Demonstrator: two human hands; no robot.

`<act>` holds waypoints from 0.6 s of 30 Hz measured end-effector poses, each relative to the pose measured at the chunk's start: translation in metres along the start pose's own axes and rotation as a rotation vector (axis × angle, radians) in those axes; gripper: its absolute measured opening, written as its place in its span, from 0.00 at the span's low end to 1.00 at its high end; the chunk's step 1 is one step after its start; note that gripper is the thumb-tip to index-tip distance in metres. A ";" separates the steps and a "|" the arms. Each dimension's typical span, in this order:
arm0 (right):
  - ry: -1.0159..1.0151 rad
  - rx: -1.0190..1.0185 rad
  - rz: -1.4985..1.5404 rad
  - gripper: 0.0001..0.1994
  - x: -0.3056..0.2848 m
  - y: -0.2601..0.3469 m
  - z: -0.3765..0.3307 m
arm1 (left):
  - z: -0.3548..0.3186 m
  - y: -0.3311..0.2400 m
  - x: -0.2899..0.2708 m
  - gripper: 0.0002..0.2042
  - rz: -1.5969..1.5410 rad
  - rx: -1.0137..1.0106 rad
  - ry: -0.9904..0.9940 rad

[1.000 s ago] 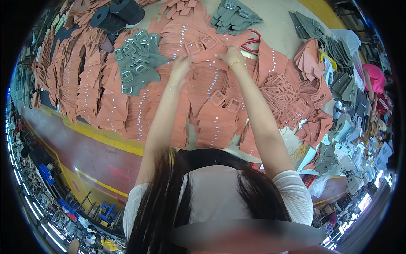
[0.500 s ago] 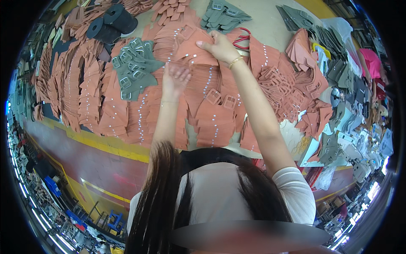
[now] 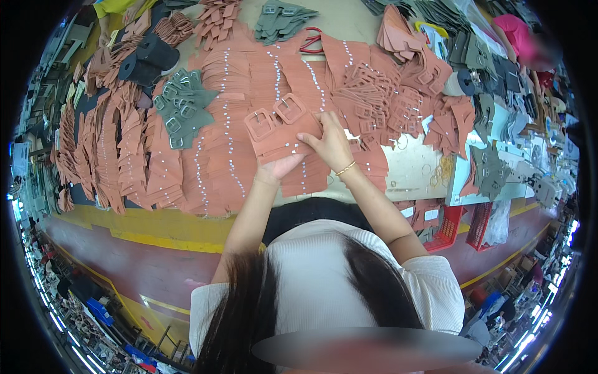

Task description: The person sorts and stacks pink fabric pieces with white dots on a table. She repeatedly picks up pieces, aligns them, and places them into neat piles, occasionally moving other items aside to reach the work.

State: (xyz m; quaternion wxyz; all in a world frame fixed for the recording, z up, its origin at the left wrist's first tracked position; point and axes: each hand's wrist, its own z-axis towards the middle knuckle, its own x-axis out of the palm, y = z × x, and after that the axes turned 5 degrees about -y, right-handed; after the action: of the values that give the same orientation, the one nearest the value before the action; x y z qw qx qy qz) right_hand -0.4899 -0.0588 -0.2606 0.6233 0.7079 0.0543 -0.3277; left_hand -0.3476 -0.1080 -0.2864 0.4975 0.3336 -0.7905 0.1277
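A small stack of salmon-coloured leather pieces [image 3: 280, 138] with two square covered buckles and small white labels is held over the table in front of me. My left hand [image 3: 283, 167] supports its near edge from below, the fingers hidden under the leather. My right hand [image 3: 331, 144] grips its right side, thumb on top. Beneath and around lie overlapping rows of salmon leather pieces [image 3: 233, 168] with lines of white labels. Left of the held stack sits a bunch of green buckled pieces [image 3: 185, 112].
Red-handled scissors [image 3: 311, 42] lie at the far side near more green buckled pieces [image 3: 280, 22]. Two black spools [image 3: 149, 59] stand at the far left. Salmon buckled straps [image 3: 374, 93] are heaped on the right. Red crates [image 3: 445, 230] stand below the table's right edge. Other people are at the far corners.
The right hand has drawn toward me from the far rows with buckled leather. My left hand, empty and blurred before, has come under the pieces. The view has shifted.
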 end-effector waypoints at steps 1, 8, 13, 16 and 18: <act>-0.046 -0.011 0.010 0.24 0.001 -0.002 -0.010 | -0.004 0.004 -0.004 0.26 0.020 0.012 -0.004; -0.106 -0.062 -0.056 0.22 -0.016 0.002 -0.031 | -0.013 0.023 -0.011 0.29 0.128 0.112 0.119; -0.071 -0.092 -0.059 0.18 -0.034 0.011 -0.034 | -0.020 0.028 0.002 0.27 0.157 0.135 0.135; 0.008 0.136 0.260 0.16 -0.036 0.010 -0.029 | -0.028 0.035 0.009 0.29 0.100 0.096 0.276; -0.033 0.144 0.332 0.17 -0.034 0.009 -0.027 | -0.031 0.037 0.013 0.31 -0.007 0.061 0.250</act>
State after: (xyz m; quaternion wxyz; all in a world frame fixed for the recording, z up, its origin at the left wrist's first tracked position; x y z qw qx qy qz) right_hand -0.5010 -0.0251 -0.2344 0.6172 0.7446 -0.0971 -0.2348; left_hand -0.3541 -0.0695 -0.2555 0.5821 0.3329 -0.7170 0.1907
